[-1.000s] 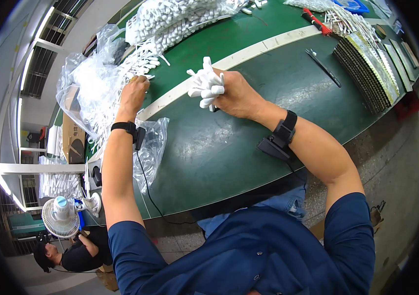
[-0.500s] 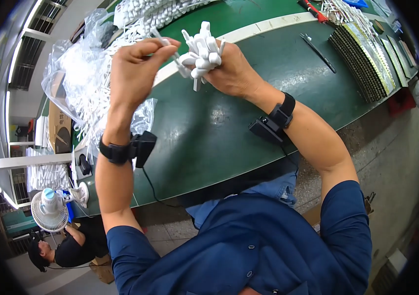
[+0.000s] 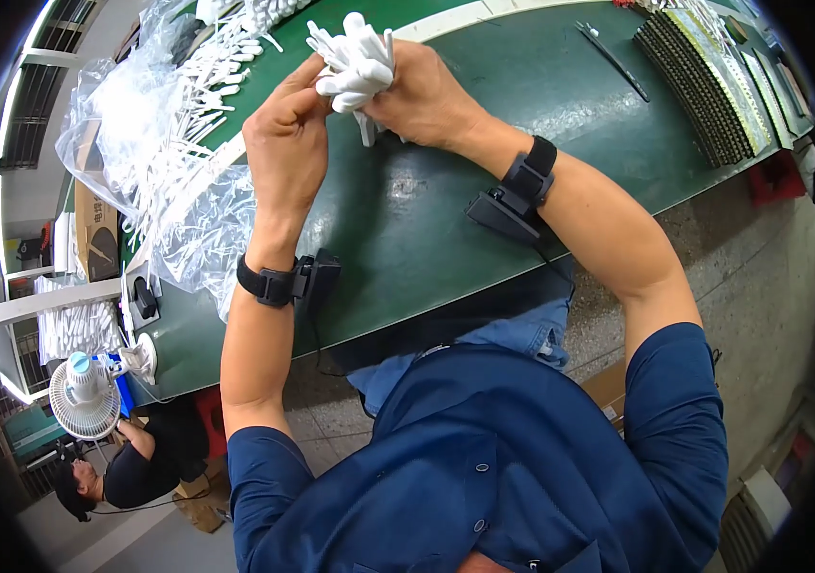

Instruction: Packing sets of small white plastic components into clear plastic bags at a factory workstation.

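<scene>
Your right hand point(image 3: 417, 94) is clenched around a bunch of white sticks point(image 3: 360, 72) above the tabletop point(image 3: 427, 239). Your left hand point(image 3: 288, 138) is at the bunch's left side; whether it pinches a stick cannot be determined.

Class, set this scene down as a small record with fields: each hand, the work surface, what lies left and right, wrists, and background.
Right hand: closed around a bundle of white sticks
Left hand: at the bundle's left side; whether it grips a stick is unclear
Work surface: green table
Left of hands: loose white sticks, clear plastic
Right of hands: thin dark tool, ridged dark strips
Wrists: black strap on each
Background, lower left: white fan, person in black
</scene>
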`<action>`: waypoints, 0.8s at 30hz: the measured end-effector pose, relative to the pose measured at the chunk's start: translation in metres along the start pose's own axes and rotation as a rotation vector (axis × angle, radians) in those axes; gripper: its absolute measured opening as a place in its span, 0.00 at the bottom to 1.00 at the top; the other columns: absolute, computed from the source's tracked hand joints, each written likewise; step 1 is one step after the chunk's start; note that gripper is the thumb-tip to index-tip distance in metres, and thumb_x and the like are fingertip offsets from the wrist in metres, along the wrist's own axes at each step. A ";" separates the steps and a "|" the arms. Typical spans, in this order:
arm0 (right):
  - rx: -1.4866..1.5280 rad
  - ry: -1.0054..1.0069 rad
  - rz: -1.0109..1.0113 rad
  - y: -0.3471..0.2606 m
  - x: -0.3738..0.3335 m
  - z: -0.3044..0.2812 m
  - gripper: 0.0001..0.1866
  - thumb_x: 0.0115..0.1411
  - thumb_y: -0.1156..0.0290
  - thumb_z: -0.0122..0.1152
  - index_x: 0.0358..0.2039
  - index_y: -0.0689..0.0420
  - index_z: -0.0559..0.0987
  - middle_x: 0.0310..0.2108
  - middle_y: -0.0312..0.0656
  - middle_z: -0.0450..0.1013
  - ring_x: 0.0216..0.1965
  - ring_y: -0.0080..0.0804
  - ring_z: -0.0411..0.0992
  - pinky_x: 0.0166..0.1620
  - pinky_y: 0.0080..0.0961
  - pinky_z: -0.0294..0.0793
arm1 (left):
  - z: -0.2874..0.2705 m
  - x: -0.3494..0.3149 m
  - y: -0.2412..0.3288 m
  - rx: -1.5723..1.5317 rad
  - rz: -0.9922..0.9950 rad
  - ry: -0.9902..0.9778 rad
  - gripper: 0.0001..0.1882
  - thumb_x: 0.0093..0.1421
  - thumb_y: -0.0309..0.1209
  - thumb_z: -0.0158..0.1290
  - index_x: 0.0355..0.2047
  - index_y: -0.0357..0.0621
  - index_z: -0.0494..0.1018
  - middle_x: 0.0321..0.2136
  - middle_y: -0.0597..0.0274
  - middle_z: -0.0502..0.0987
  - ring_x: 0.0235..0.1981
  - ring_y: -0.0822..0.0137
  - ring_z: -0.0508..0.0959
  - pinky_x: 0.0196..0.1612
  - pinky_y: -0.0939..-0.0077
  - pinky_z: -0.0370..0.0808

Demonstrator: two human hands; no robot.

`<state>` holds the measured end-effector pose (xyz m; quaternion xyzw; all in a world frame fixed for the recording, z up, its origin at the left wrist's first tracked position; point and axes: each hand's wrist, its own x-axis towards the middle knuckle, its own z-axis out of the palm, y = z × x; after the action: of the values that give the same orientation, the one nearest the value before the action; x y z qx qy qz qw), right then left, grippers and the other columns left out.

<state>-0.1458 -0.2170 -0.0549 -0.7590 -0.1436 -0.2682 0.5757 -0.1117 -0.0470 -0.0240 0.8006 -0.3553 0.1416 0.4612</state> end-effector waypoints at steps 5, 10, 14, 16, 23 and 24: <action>0.145 -0.090 0.042 0.012 -0.004 0.002 0.13 0.58 0.77 0.68 0.44 0.58 0.82 0.34 0.36 0.80 0.34 0.24 0.76 0.41 0.25 0.77 | -0.003 -0.022 -0.001 0.230 0.100 -0.096 0.06 0.58 0.18 0.58 0.37 0.31 0.79 0.54 0.52 0.79 0.51 0.50 0.79 0.53 0.66 0.75; 0.000 -0.172 0.184 0.002 -0.001 -0.006 0.13 0.58 0.74 0.68 0.45 0.60 0.82 0.35 0.36 0.80 0.34 0.21 0.75 0.39 0.22 0.76 | -0.051 -0.052 0.026 0.559 0.085 -0.157 0.14 0.56 0.26 0.66 0.37 0.31 0.75 0.61 0.49 0.73 0.58 0.45 0.72 0.59 0.59 0.70; 0.137 -0.059 0.171 0.016 0.001 -0.007 0.12 0.59 0.72 0.68 0.42 0.62 0.82 0.35 0.36 0.81 0.32 0.21 0.75 0.37 0.21 0.75 | -0.102 -0.107 0.035 0.803 0.014 -0.173 0.16 0.54 0.27 0.68 0.37 0.33 0.74 0.63 0.41 0.66 0.59 0.38 0.69 0.59 0.48 0.68; 0.117 -0.122 0.353 0.015 0.004 -0.014 0.12 0.58 0.72 0.68 0.41 0.63 0.82 0.34 0.38 0.81 0.31 0.22 0.75 0.37 0.21 0.75 | -0.119 -0.132 0.035 0.964 -0.082 -0.156 0.14 0.55 0.28 0.67 0.35 0.33 0.74 0.53 0.46 0.74 0.52 0.44 0.74 0.56 0.53 0.70; 0.550 -0.376 0.655 -0.007 0.015 -0.014 0.15 0.57 0.76 0.64 0.45 0.61 0.75 0.33 0.46 0.81 0.32 0.32 0.81 0.37 0.30 0.82 | -0.145 -0.161 0.022 0.437 -0.438 0.240 0.08 0.58 0.25 0.63 0.30 0.35 0.75 0.32 0.58 0.78 0.33 0.64 0.76 0.40 0.70 0.72; 0.599 -0.416 0.696 -0.010 0.014 -0.014 0.16 0.56 0.77 0.64 0.45 0.61 0.75 0.33 0.47 0.81 0.32 0.34 0.81 0.37 0.33 0.83 | -0.142 -0.158 0.022 0.251 -0.512 0.329 0.07 0.59 0.25 0.62 0.28 0.35 0.75 0.29 0.61 0.77 0.30 0.68 0.75 0.37 0.73 0.72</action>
<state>-0.1428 -0.2285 -0.0363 -0.6005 -0.0643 0.1500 0.7828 -0.2242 0.1344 -0.0217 0.8809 -0.0429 0.1913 0.4309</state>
